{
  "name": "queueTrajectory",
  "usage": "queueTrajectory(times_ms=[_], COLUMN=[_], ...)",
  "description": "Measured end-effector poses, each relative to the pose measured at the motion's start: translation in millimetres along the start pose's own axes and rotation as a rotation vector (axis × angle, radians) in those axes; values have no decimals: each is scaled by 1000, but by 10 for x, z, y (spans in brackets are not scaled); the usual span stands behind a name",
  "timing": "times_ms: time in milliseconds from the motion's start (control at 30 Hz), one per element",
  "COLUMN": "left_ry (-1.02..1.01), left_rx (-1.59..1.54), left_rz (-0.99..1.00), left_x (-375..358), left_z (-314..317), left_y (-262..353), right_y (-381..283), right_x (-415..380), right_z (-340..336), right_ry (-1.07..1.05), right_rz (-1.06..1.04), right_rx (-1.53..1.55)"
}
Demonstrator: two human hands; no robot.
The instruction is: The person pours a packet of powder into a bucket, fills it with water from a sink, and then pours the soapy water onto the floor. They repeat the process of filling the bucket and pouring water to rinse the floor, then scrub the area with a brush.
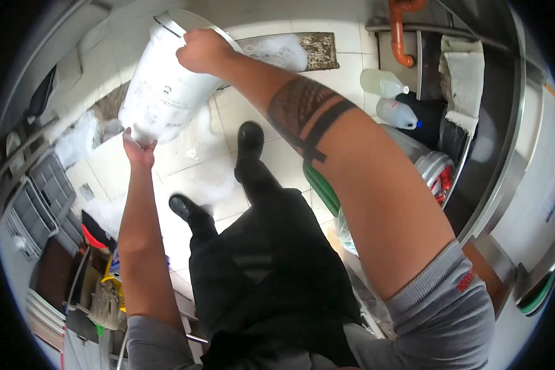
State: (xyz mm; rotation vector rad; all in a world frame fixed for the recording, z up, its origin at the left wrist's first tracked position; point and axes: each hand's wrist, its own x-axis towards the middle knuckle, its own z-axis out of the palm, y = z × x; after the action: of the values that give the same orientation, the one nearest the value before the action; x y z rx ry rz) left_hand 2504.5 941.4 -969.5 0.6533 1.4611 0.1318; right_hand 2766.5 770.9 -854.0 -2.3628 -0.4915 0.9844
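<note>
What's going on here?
Someone is holding a tilted white bucket above a tiled floor. The right hand grips it near the rim, and the left hand holds it at the base. Suds lie in patches on the floor. Whether anything is pouring out, I can't tell.

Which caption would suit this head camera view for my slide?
Left hand and right hand hold a tilted white bucket above a foamy tiled floor.
</note>
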Motion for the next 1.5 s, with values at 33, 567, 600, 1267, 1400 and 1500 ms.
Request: queueTrajectory(times_ms=[33,567,600,1267,1400,1500], left_ry=[-10,-628,-668,-723,-529,-355], left_rx=[30,630,681,472,375,273], left_rz=[4,-15,5,50,-119,-203], left_x=[30,-1160,-1360,-3362,-2691,-2191], left_z=[222,3445,3524,672,-617,-1704], left_y=[-52,-1000,-994,-543,-606,-710], right_y=[324,3632,3761,996,112,-509], right_x=[-6,-375,-401,-2623,-2943,-3273], right_z=[-59,-1861,-1904,-672,570,1159], right_ry=[62,411,405,882,976,877], right_rz=[18,380,368,334,130,-4], right_rx=[56,103,107,185,308,330])
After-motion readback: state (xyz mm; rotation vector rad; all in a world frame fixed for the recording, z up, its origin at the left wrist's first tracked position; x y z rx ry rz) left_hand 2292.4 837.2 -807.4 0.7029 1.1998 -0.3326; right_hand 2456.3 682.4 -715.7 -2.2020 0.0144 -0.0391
